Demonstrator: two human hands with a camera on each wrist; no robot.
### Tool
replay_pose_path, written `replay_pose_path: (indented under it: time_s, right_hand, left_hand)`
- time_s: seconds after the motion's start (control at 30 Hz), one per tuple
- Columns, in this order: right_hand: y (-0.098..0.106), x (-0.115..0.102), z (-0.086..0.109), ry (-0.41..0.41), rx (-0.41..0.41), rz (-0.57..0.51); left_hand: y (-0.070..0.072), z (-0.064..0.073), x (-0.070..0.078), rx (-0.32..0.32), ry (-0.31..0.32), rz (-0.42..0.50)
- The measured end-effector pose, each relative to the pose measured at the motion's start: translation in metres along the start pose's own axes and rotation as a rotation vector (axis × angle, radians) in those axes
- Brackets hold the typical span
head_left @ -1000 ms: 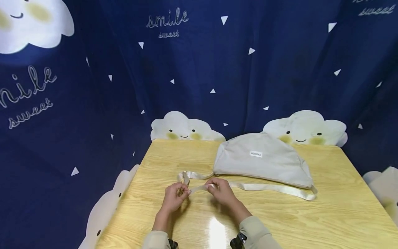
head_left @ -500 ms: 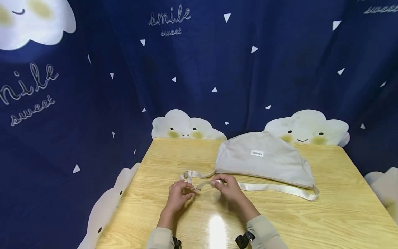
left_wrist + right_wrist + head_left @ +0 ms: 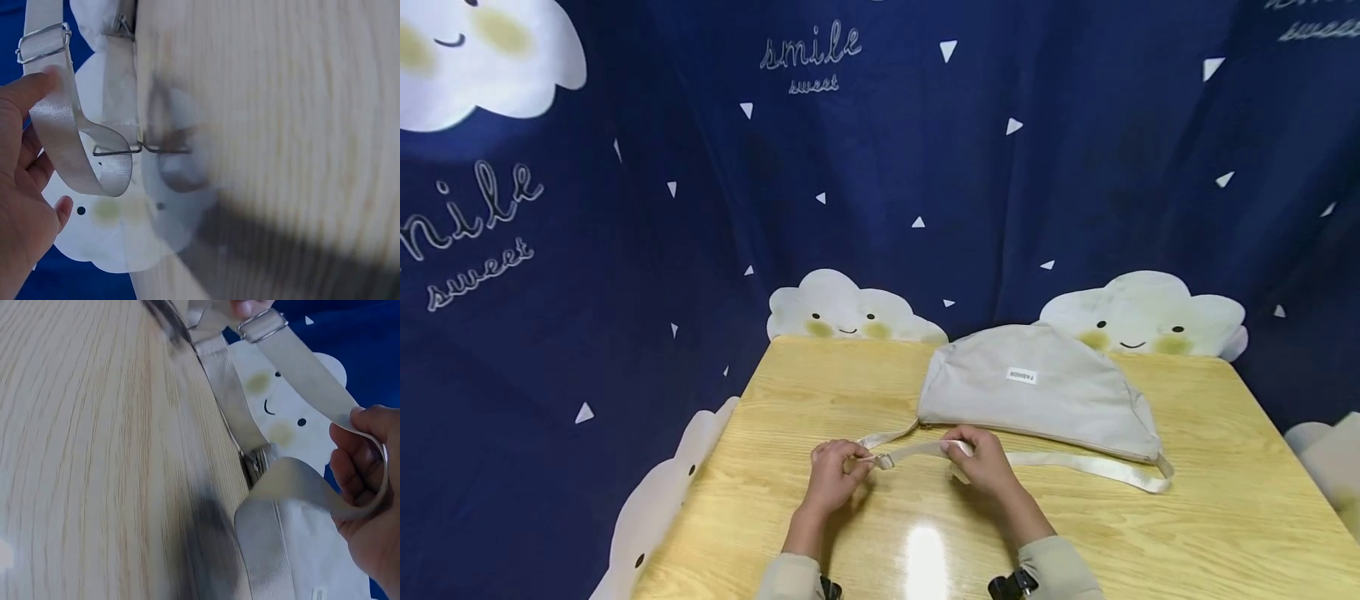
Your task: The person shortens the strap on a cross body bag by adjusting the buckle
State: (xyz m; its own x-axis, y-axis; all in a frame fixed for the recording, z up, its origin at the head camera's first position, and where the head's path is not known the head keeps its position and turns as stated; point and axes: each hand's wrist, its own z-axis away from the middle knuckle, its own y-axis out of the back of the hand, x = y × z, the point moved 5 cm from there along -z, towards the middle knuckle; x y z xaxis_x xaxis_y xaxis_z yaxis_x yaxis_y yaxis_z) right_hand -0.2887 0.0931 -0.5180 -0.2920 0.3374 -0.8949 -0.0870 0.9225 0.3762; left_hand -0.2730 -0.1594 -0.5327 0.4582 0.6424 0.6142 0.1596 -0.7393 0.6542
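Observation:
A pale beige shoulder bag (image 3: 1037, 408) with a small white label lies on the table, its long strap (image 3: 1090, 464) running along the near side. My left hand (image 3: 835, 477) pinches the strap just left of its metal slider buckle (image 3: 883, 461). To the right, my right hand (image 3: 983, 461) grips the strap between thumb and fingers, and the length between both hands is nearly straight. In the left wrist view the strap bends in a loop through a wire-like metal ring (image 3: 117, 152) below the slider. Slack strap curls past my right palm in the right wrist view.
The light wooden table (image 3: 820, 375) carries the bag on its far right half. Behind it hangs a dark blue curtain (image 3: 880, 167) printed with clouds and triangles. A bright light reflection shows on the tabletop near the front.
My right hand has moved right, away from the left hand, drawing strap along. The slider buckle now shows between the hands, and the strap's loop at the left has been pulled flatter.

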Motion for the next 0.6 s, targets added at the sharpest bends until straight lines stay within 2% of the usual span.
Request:
replay_pose_path:
  time_s: [0.13, 0.27, 0.4, 0.5, 0.6]
  right_hand:
    - [0.01, 0.002, 0.002, 0.051, 0.025, 0.049]
    - [0.015, 0.005, 0.004, 0.104, 0.037, 0.152]
    - [0.016, 0.011, 0.006, 0.108, 0.018, 0.202]
    - [0.016, 0.013, 0.006, 0.112, 0.018, 0.223]
    - [0.014, 0.011, 0.004, 0.166, 0.056, 0.269]
  left_hand:
    - [-0.002, -0.004, 0.006, -0.012, -0.021, 0.067]
    - [-0.005, -0.005, 0.008, -0.054, 0.034, 0.143]
    - [-0.008, -0.003, 0.009, -0.059, 0.058, 0.156]
    - [-0.008, -0.003, 0.01, -0.053, 0.046, 0.152]
    - [-0.008, -0.004, 0.011, -0.071, 0.026, 0.143]
